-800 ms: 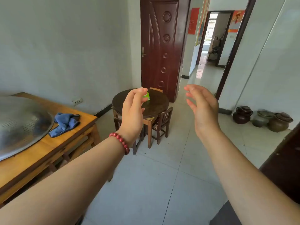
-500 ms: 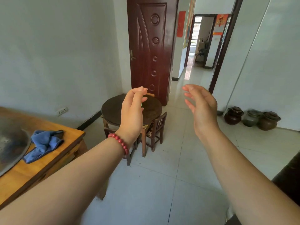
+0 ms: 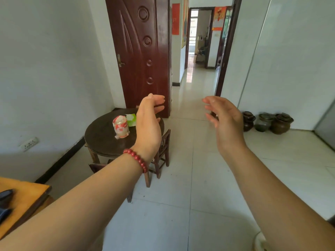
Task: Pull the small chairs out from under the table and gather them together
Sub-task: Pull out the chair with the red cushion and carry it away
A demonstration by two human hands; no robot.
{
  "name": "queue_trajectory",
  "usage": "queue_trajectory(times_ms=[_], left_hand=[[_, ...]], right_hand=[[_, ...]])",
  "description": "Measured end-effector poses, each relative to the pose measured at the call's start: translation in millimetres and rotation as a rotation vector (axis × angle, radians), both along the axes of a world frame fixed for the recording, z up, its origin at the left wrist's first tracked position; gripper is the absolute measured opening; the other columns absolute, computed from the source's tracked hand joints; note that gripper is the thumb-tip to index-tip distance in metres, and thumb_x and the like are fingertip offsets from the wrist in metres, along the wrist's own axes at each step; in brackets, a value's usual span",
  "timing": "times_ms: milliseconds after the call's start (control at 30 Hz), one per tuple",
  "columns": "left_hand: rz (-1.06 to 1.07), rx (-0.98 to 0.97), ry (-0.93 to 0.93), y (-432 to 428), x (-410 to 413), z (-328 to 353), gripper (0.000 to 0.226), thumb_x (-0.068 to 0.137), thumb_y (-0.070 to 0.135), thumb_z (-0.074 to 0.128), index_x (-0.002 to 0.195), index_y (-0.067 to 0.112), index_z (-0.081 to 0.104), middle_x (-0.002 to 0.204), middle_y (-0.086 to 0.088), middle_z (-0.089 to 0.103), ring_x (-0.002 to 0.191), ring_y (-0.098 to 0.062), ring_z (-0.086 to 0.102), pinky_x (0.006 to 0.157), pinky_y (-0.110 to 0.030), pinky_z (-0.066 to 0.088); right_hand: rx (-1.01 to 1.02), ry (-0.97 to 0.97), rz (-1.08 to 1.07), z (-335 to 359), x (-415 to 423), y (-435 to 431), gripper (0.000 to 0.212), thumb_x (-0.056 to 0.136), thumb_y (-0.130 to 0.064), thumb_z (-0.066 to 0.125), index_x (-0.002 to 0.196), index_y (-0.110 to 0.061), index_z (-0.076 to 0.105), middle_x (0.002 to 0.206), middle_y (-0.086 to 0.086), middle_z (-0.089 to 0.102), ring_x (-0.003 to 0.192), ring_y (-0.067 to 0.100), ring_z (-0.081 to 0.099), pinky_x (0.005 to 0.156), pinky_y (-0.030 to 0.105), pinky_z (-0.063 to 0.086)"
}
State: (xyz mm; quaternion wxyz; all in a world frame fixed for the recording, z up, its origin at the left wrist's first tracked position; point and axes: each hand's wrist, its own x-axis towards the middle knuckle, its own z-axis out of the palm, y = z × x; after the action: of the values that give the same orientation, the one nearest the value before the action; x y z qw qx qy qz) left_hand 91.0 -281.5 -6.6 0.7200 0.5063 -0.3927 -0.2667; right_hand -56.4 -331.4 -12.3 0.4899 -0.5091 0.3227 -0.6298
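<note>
A small round dark wooden table stands near the left wall by a dark red door. One small dark wooden chair is tucked under the table's right side, its slatted back showing. Part of another small chair shows at the table's near edge, mostly hidden by my left forearm. My left hand, with a red bead bracelet on the wrist, is raised in the air in front of the table, fingers apart, holding nothing. My right hand is raised to the right over the floor, fingers spread, empty.
A red-and-white plastic packet and a green-white box lie on the round table. Three brown clay jars stand against the right wall. An orange wooden table corner is at the lower left. A tiled hallway runs ahead.
The view has moved closer to the round table and turned right; the orange table has slid mostly out of frame. Both hands stay raised and empty.
</note>
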Motion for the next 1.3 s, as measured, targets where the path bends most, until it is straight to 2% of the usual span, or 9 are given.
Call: queue_trajectory(times_ms=[133, 300, 500, 567, 667, 767, 867, 1033, 1300], left_hand=[[-0.031, -0.008, 0.014, -82, -16, -5, 0.035, 0.09, 0.045, 0.031, 0.085, 0.032, 0.063, 0.101, 0.009, 0.066, 0.101, -0.013, 0.06, 0.084, -0.034, 0.042], [-0.046, 0.018, 0.07, -192, -45, 2, 0.027, 0.086, 0.042, 0.039, 0.088, 0.028, 0.062, 0.101, 0.008, 0.064, 0.098, -0.009, 0.059, 0.082, -0.03, 0.042], [0.017, 0.012, 0.105, -303, -71, 2, 0.031, 0.095, 0.034, 0.036, 0.08, 0.027, 0.062, 0.094, 0.008, 0.064, 0.091, -0.009, 0.061, 0.083, -0.033, 0.044], [0.003, 0.023, 0.077, -338, -70, -2, 0.031, 0.095, 0.035, 0.035, 0.083, 0.028, 0.063, 0.095, 0.01, 0.064, 0.092, -0.008, 0.06, 0.084, -0.034, 0.044], [-0.042, 0.031, -0.001, -392, -67, -7, 0.036, 0.096, 0.036, 0.031, 0.095, 0.028, 0.066, 0.1, 0.012, 0.064, 0.096, -0.006, 0.059, 0.088, -0.034, 0.044], [-0.051, 0.013, -0.014, -452, -59, -10, 0.037, 0.097, 0.037, 0.03, 0.101, 0.028, 0.065, 0.102, 0.012, 0.064, 0.097, -0.004, 0.058, 0.082, -0.028, 0.043], [-0.025, -0.017, 0.017, -518, -47, -11, 0.031, 0.094, 0.037, 0.034, 0.097, 0.032, 0.064, 0.103, 0.009, 0.065, 0.097, -0.005, 0.059, 0.079, -0.027, 0.043], [0.061, -0.009, 0.094, -621, -21, -4, 0.025, 0.093, 0.03, 0.039, 0.091, 0.027, 0.064, 0.096, 0.007, 0.064, 0.093, -0.008, 0.059, 0.078, -0.028, 0.042], [0.115, -0.029, 0.144, -744, 13, 6, 0.021, 0.091, 0.026, 0.042, 0.084, 0.026, 0.063, 0.092, 0.007, 0.061, 0.09, -0.01, 0.058, 0.083, -0.032, 0.045]], right_hand=[[0.011, -0.026, -0.007, -1, -16, -76, 0.011, 0.077, -0.032, 0.066, 0.084, -0.023, 0.069, 0.105, 0.003, 0.069, 0.1, 0.011, 0.062, 0.086, 0.027, 0.049], [0.002, -0.01, -0.018, 7, -45, -177, 0.019, 0.07, -0.037, 0.067, 0.083, -0.024, 0.07, 0.103, 0.001, 0.07, 0.097, 0.009, 0.064, 0.085, 0.025, 0.05], [0.008, 0.029, -0.011, 6, -64, -289, 0.011, 0.077, -0.031, 0.067, 0.084, -0.024, 0.071, 0.101, -0.003, 0.071, 0.098, 0.008, 0.064, 0.085, 0.025, 0.051], [0.005, 0.039, -0.019, 4, -64, -324, 0.02, 0.074, -0.035, 0.066, 0.087, -0.022, 0.071, 0.103, -0.001, 0.07, 0.099, 0.009, 0.063, 0.087, 0.027, 0.051], [0.0, 0.026, -0.009, 2, -61, -380, 0.015, 0.08, -0.029, 0.066, 0.09, -0.019, 0.07, 0.104, 0.002, 0.07, 0.098, 0.01, 0.064, 0.088, 0.028, 0.051], [0.003, 0.002, -0.007, -2, -52, -441, 0.013, 0.081, -0.027, 0.065, 0.09, -0.019, 0.07, 0.105, 0.004, 0.07, 0.097, 0.01, 0.064, 0.087, 0.027, 0.051], [-0.008, 0.0, -0.021, -4, -37, -509, 0.011, 0.081, -0.028, 0.065, 0.088, -0.021, 0.07, 0.105, 0.003, 0.07, 0.098, 0.011, 0.064, 0.085, 0.026, 0.051], [0.012, -0.019, -0.019, 4, -9, -613, 0.017, 0.074, -0.034, 0.065, 0.086, -0.022, 0.07, 0.101, -0.001, 0.07, 0.096, 0.009, 0.064, 0.08, 0.023, 0.051], [-0.034, 0.009, 0.047, 7, 24, -738, 0.009, 0.081, -0.03, 0.064, 0.086, -0.026, 0.071, 0.103, -0.001, 0.071, 0.096, 0.008, 0.064, 0.081, 0.023, 0.051]])
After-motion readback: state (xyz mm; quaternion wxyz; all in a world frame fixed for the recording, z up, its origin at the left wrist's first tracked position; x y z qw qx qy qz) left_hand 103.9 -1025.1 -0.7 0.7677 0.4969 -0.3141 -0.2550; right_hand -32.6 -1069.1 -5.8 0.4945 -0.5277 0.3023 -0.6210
